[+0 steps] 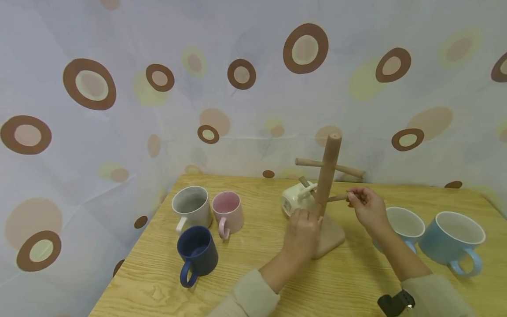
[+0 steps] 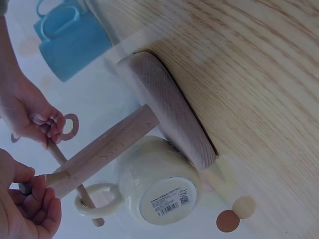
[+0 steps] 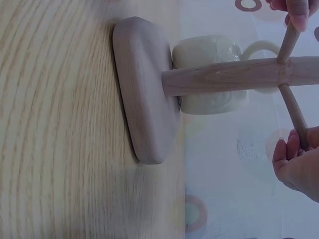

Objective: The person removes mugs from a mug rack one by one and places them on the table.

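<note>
A wooden mug tree [image 1: 326, 176] stands on the table, its round post rising from a flat base [image 3: 144, 94]. On one lower peg at the back left hangs a cream mug [image 2: 159, 184] by its handle, tilted sideways, its labelled bottom showing in the left wrist view. My left hand [image 1: 303, 233] pinches the lower peg that points toward me, seen best in the left wrist view. With thumb and fingers my right hand [image 1: 368, 209] pinches the end of the lower right peg [image 3: 295, 112]. The upper pegs [image 1: 349, 171] carry nothing.
Left of the tree stand a grey-white mug [image 1: 198, 211], a pink mug [image 1: 233, 218] and a navy mug [image 1: 203, 255]. Two light blue mugs stand on the right, one [image 1: 437, 242] beside the other [image 1: 409, 235], which my right forearm partly hides. A patterned cloth [image 1: 257, 110] hangs behind.
</note>
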{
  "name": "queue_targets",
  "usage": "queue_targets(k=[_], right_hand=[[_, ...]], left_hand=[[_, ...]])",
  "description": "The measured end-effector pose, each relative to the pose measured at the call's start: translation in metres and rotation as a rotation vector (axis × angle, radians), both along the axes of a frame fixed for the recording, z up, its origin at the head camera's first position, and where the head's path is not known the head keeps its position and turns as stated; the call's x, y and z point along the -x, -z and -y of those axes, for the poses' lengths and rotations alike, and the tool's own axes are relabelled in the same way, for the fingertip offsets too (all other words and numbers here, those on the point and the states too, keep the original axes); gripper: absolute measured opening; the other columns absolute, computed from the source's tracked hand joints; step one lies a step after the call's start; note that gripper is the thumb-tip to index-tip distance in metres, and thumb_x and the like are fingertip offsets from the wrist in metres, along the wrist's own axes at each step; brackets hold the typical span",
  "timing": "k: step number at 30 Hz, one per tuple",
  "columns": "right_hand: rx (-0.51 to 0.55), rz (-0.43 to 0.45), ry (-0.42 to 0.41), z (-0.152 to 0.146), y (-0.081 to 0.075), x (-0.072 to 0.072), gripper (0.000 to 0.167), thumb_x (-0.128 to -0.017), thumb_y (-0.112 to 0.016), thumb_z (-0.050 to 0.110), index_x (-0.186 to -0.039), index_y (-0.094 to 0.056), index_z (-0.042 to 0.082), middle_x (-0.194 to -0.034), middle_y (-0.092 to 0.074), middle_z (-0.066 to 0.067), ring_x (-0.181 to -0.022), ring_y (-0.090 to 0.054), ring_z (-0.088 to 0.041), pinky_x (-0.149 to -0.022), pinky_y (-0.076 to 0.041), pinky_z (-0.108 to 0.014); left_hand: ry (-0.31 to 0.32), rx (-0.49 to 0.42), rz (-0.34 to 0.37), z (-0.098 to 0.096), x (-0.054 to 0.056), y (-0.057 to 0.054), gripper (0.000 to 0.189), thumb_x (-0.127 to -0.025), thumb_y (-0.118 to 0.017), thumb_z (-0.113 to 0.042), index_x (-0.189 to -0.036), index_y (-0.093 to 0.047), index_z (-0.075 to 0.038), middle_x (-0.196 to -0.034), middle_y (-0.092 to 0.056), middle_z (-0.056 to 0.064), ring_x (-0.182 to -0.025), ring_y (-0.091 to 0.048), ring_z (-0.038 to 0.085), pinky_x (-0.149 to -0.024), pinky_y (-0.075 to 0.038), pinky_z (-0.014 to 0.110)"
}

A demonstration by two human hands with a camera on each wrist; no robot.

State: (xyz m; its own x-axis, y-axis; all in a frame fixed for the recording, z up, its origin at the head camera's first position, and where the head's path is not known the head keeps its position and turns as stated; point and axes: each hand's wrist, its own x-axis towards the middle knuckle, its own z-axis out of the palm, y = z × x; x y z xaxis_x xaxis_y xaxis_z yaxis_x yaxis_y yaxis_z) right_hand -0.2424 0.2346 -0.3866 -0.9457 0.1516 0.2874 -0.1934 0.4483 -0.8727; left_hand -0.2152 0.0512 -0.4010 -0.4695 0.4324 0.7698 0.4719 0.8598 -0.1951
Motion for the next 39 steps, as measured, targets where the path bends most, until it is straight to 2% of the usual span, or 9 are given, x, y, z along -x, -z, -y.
queue_targets(k=[4, 7, 9, 12, 14, 19, 24, 31, 39], right_hand=[[-0.012, 0.015, -0.032, -0.002, 0.000, 0.004, 0.028, -0.097, -0.045, 0.008, -0.111, -0.049, -0.015, -0.081, -0.054, 0.014, -0.071, -0.051, 0.009, -0.068, -0.048, -0.009], [-0.007, 0.021, -0.040, -0.003, -0.001, 0.008, 0.029, -0.097, -0.045, 0.009, -0.112, -0.049, -0.016, -0.080, -0.054, 0.016, -0.071, -0.051, 0.010, -0.068, -0.048, -0.009], [-0.005, 0.032, -0.046, -0.003, -0.002, 0.011, 0.030, -0.097, -0.045, 0.010, -0.113, -0.049, -0.015, -0.081, -0.053, 0.018, -0.071, -0.051, 0.010, -0.069, -0.049, -0.010], [0.002, 0.054, -0.061, -0.003, -0.003, 0.014, 0.031, -0.098, -0.044, 0.011, -0.114, -0.049, -0.015, -0.081, -0.053, 0.021, -0.072, -0.052, 0.010, -0.070, -0.049, -0.011], [0.015, 0.070, -0.071, -0.003, -0.004, 0.017, 0.032, -0.098, -0.044, 0.012, -0.115, -0.048, -0.014, -0.080, -0.053, 0.021, -0.072, -0.052, 0.010, -0.070, -0.049, -0.011], [0.060, 0.098, -0.074, -0.002, -0.006, 0.023, 0.032, -0.097, -0.045, 0.012, -0.116, -0.048, -0.014, -0.077, -0.052, 0.023, -0.071, -0.052, 0.009, -0.069, -0.049, -0.011], [0.073, 0.107, -0.087, 0.000, -0.008, 0.026, 0.032, -0.097, -0.045, 0.010, -0.116, -0.047, -0.016, -0.077, -0.052, 0.021, -0.071, -0.052, 0.008, -0.070, -0.049, -0.010], [0.090, 0.104, -0.131, 0.002, -0.010, 0.032, 0.033, -0.097, -0.044, 0.008, -0.118, -0.045, -0.017, -0.079, -0.052, 0.021, -0.074, -0.052, 0.008, -0.072, -0.049, -0.010], [0.146, 0.106, -0.176, 0.002, -0.009, 0.039, 0.025, -0.097, -0.045, 0.007, -0.110, -0.052, -0.013, -0.078, -0.054, 0.023, -0.074, -0.052, 0.007, -0.072, -0.049, -0.011]], left_hand=[[-0.010, -0.054, -0.050, -0.004, 0.000, 0.001, 0.022, -0.072, -0.078, -0.031, -0.076, -0.065, -0.013, -0.060, -0.057, -0.006, -0.055, -0.050, 0.005, -0.044, -0.029, 0.012], [-0.039, -0.051, -0.109, -0.008, 0.001, 0.002, 0.028, -0.069, -0.079, -0.034, -0.079, -0.061, -0.015, -0.056, -0.054, -0.008, -0.051, -0.045, 0.004, -0.043, -0.020, 0.013], [-0.049, -0.031, -0.140, -0.011, 0.002, 0.002, 0.027, -0.069, -0.079, -0.034, -0.078, -0.060, -0.017, -0.054, -0.052, -0.010, -0.049, -0.043, 0.003, -0.044, -0.021, 0.014], [-0.080, 0.035, -0.188, -0.013, 0.002, 0.002, 0.024, -0.069, -0.077, -0.031, -0.061, -0.058, -0.020, -0.052, -0.050, -0.012, -0.048, -0.042, 0.001, -0.048, -0.028, 0.014], [-0.095, 0.061, -0.201, -0.015, 0.002, 0.001, 0.019, -0.069, -0.077, -0.031, -0.061, -0.064, -0.019, -0.053, -0.052, -0.012, -0.048, -0.043, 0.001, -0.049, -0.030, 0.015], [-0.120, 0.119, -0.187, -0.020, -0.001, -0.003, 0.025, -0.071, -0.075, -0.037, -0.080, -0.074, -0.013, -0.059, -0.061, -0.011, -0.050, -0.048, -0.001, -0.051, -0.034, 0.012], [-0.160, 0.184, -0.197, -0.024, -0.002, -0.005, 0.026, -0.073, -0.073, -0.037, -0.082, -0.075, -0.013, -0.058, -0.061, -0.012, -0.049, -0.047, -0.002, -0.051, -0.034, 0.012], [-0.195, 0.080, -0.240, -0.030, -0.003, -0.007, 0.028, -0.069, -0.074, -0.036, -0.079, -0.075, -0.010, -0.052, -0.057, -0.011, -0.045, -0.040, 0.001, -0.044, -0.026, 0.014], [-0.228, 0.110, -0.199, -0.037, -0.003, -0.006, 0.024, -0.077, -0.071, -0.035, -0.082, -0.075, -0.012, -0.060, -0.064, -0.009, -0.049, -0.045, 0.003, -0.046, -0.029, 0.014]])
